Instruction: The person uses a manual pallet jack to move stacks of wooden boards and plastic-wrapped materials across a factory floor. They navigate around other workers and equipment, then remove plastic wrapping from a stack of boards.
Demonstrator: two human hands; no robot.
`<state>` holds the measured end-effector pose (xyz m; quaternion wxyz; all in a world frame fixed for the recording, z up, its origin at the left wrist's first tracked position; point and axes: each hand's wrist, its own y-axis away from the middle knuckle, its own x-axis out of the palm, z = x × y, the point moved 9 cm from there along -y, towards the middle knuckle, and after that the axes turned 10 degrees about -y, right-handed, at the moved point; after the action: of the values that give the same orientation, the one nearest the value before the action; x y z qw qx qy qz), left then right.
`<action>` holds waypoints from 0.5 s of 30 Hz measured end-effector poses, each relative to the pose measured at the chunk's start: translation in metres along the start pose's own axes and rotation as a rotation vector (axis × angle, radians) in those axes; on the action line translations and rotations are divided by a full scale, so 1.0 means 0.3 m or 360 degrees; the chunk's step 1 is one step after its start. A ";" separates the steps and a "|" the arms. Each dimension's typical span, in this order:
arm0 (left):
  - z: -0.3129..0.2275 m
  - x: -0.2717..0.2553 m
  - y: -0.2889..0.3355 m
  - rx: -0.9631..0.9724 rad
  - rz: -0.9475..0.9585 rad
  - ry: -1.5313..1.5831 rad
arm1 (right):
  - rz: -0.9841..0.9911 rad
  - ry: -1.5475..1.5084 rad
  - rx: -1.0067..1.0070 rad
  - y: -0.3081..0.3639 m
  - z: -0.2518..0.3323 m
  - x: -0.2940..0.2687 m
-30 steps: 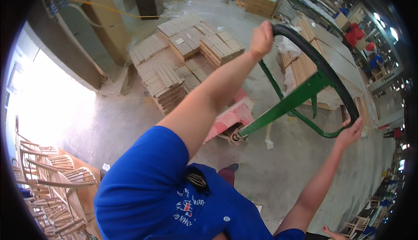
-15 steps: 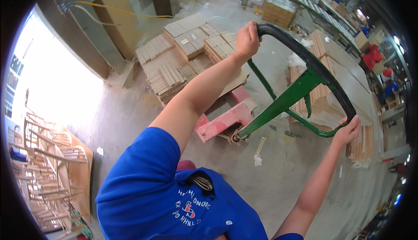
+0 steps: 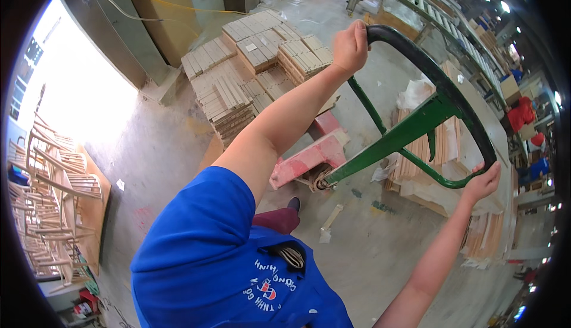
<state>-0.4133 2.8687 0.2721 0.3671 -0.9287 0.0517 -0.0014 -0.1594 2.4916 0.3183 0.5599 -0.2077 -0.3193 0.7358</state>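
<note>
Both my hands grip the loop handle of a pallet jack. Its handle is green, with a black covering on the outer bar, and leans up towards me from a worn red base. My left hand is closed around the upper left end of the black bar. Down at the lower right corner of the loop, my right hand is wrapped on the bar. A small green lever hangs inside the loop. Behind the base stand stacked wooden slats in uneven layers; my left forearm hides part of them.
Wooden chair frames stand at the left beside a bright doorway. Bundled boards lie at the right, near a plastic wrap heap. A roller conveyor crosses the back right. People work farther off, one in red.
The chair frames and doorway have shifted left in view, and the handle slightly right. My foot now shows beside the base. Both hands keep their grip.
</note>
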 end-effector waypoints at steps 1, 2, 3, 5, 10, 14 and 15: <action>0.012 0.034 -0.016 -0.0019 0.0013 -0.0016 | 0.0012 -0.0060 0.0075 -0.038 -0.049 0.009; 0.032 0.067 -0.031 -0.0068 0.0010 0.0011 | 0.0003 -0.0093 0.0087 -0.075 -0.094 0.019; 0.038 0.082 -0.036 -0.0046 -0.0033 0.0065 | -0.0022 -0.0105 0.0070 -0.106 -0.131 0.019; 0.073 0.146 -0.051 -0.0118 -0.0020 0.0111 | -0.0055 -0.0224 0.0123 -0.180 -0.236 0.031; 0.117 0.279 -0.076 -0.0023 0.0000 0.0101 | -0.0096 -0.0212 0.0280 -0.370 -0.488 0.086; 0.184 0.377 -0.127 -0.0040 -0.0005 0.0128 | -0.0008 -0.0211 0.0270 -0.491 -0.629 0.167; 0.210 0.402 -0.143 -0.0099 -0.0005 0.0122 | -0.0017 -0.0230 0.0276 -0.522 -0.665 0.190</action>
<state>-0.2868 2.9310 0.2512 0.3360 -0.9390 0.0643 -0.0358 0.0648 2.6200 0.2897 0.5553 -0.1034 -0.2952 0.7706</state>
